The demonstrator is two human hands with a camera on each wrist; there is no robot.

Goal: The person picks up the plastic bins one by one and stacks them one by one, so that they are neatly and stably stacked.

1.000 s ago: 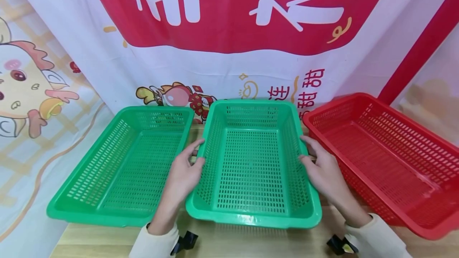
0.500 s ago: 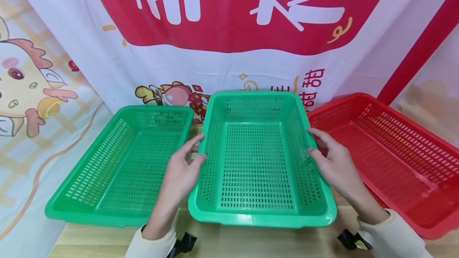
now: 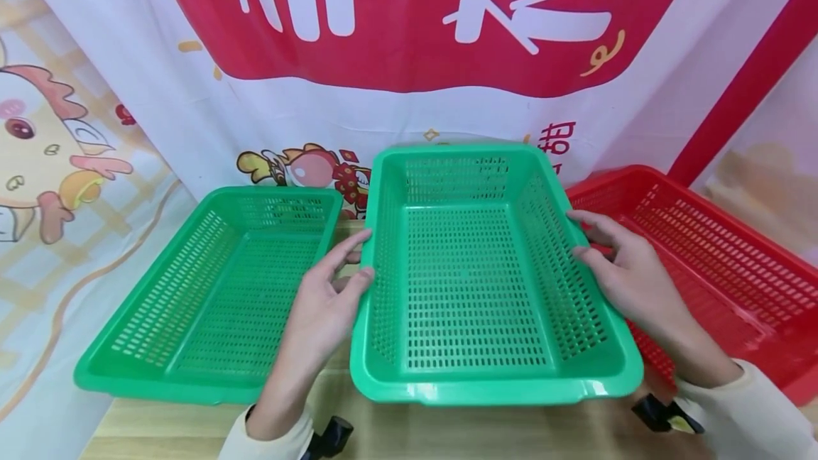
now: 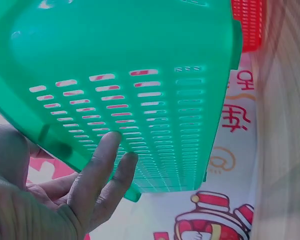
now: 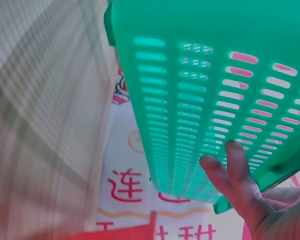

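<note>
An oblong green plastic mesh basket [image 3: 501, 392] hangs over the wooden table between my hands, with nothing in it. My left hand [image 3: 326, 297] grips its left long rim, thumb on top. In the left wrist view, that hand's fingers [image 4: 97, 172] reach under the rim against the slotted side wall. On the opposite rim, my right hand [image 3: 629, 275] holds the basket the same way. Its fingertips [image 5: 235, 155] lie against the outer slots in the right wrist view. Both wrist views show a gap between the basket's underside and the tabletop.
Left of the held basket, a second green mesh basket [image 3: 153, 389] stands on the wooden table [image 3: 396, 435]. A red mesh basket [image 3: 722, 233] stands angled at the right, partly behind my right hand and forearm. A printed cloth [image 3: 300, 108] hangs behind the table.
The held green basket has risen towards the head camera and shifted right, appearing larger. My right hand has moved right and up with it; my left hand has moved only slightly.
</note>
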